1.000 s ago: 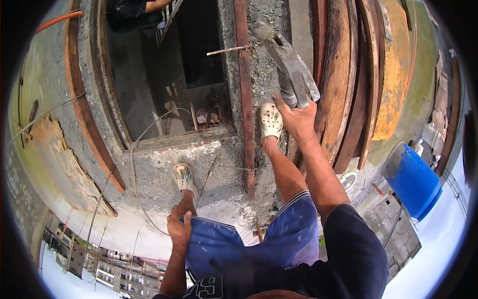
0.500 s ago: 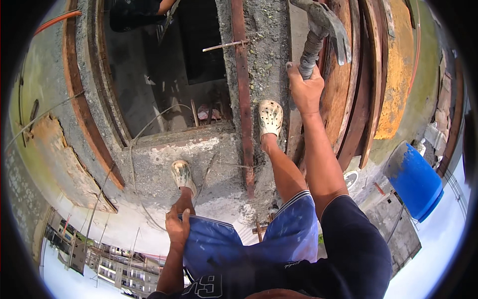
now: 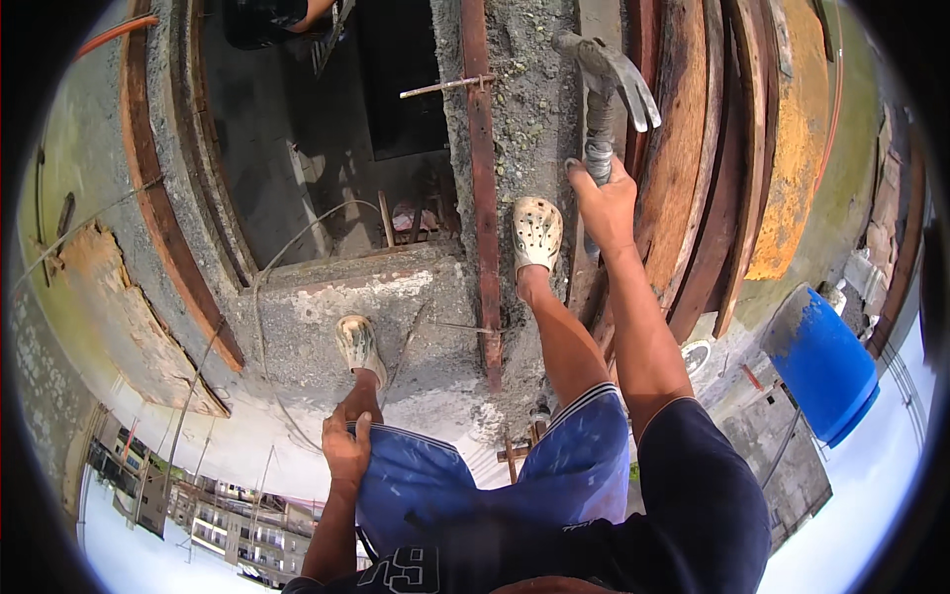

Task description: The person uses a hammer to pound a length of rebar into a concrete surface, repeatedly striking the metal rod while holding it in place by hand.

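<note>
My right hand (image 3: 604, 203) is wrapped round the handle of a claw hammer (image 3: 599, 124). Its grey metal head points away from me, above a rough concrete beam (image 3: 529, 109) and beside wooden planks (image 3: 668, 129); it does not clearly touch either. The grip is bound in grey tape, and its butt sticks out below my fist. On my left knee rests my left hand (image 3: 346, 450), thumb apart and holding no object; its other fingers are partly hidden. A rust-brown metal bar (image 3: 480, 178) lies along the beam, just left of my right foot.
Left of the beam gapes a dark opening (image 3: 327, 139), where part of another person (image 3: 267, 22) shows at the far edge. A thin wire (image 3: 259, 327) loops near my left foot. A blue drum (image 3: 826, 366) stands at right, and a wooden beam (image 3: 168, 208) runs along the left.
The hammer has shifted left and slightly nearer in my right hand, its head now over the concrete beam's edge. My left hand stays on the knee.
</note>
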Motion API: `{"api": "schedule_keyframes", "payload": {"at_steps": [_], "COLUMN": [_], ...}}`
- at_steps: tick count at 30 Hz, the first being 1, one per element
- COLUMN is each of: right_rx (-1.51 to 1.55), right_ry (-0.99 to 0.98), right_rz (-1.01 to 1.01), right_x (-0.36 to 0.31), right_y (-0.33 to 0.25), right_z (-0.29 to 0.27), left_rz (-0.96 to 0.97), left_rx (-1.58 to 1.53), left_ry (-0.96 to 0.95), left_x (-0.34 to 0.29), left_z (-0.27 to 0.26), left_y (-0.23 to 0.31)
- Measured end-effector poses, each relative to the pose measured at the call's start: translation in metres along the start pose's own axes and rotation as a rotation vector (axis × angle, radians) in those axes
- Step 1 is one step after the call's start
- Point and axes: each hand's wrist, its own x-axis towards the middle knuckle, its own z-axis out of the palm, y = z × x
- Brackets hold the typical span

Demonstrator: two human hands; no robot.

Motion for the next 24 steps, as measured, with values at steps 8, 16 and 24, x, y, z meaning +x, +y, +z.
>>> {"api": "schedule_keyframes", "payload": {"at_steps": [8, 16, 24], "right_rx": [-0.602, 0.226, -0.781], "right_ry": [-0.132, 0.107, -0.253], "right_rz": [0.076, -0.394, 0.041], "right_x": [0.064, 0.003, 0.057], "right_y": [0.101, -0.048, 0.072], "right_z": [0.026, 0.011, 0.051], "left_rz": [0.059, 0.040, 0.161], "left_rx": [-0.054, -0.031, 0.011], "left_ry": [-0.060, -0.022, 0.027], "left_x": [0.023, 0.011, 0.027], "left_z": [0.007, -0.008, 0.006], "left_y": [0.051, 0.022, 0.034]}}
